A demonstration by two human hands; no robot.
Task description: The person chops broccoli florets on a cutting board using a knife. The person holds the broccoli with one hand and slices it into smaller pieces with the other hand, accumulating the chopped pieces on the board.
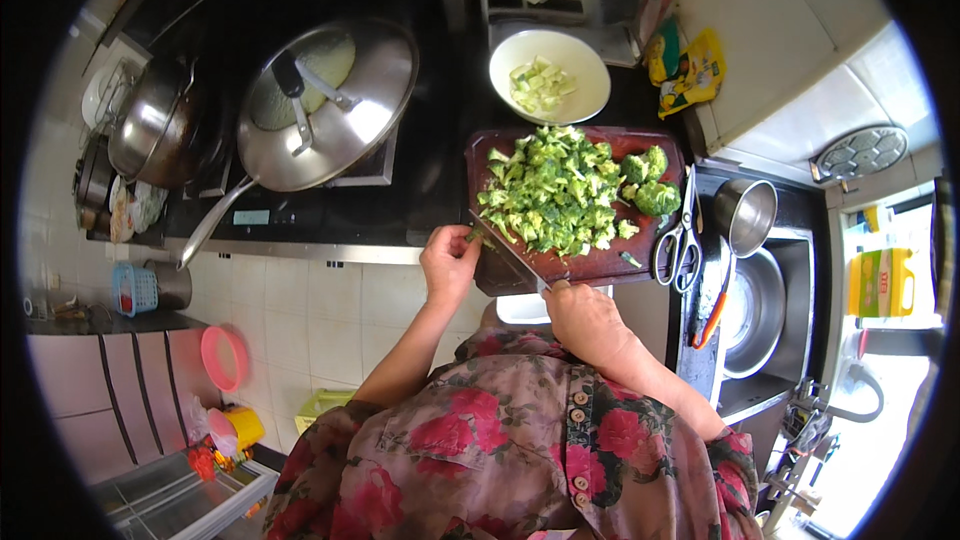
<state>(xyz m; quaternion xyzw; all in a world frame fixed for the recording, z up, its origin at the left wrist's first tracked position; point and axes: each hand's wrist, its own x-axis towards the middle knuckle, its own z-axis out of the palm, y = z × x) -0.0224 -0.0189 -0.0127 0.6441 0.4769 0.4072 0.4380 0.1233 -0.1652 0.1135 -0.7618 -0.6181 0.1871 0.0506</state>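
A heap of chopped broccoli [559,191] covers much of the reddish-brown cutting board [645,247]. Larger broccoli florets [656,197] lie at the board's right side. My right hand [589,319] grips the handle of a kitchen knife [510,249] at the board's near edge, its blade slanting up and left. At the board's left edge, my left hand [452,259] pinches a small green piece, probably broccoli, close to the blade's tip. Beyond the board stands a white bowl [592,99] with pale green chopped pieces [541,84].
Scissors [679,244] rest against the board's right edge. Farther right are a metal cup [746,217], an orange-handled tool [712,319] and a sink with a steel basin [757,315]. A lidded pan [330,142] and a wok [150,127] occupy the stove at left.
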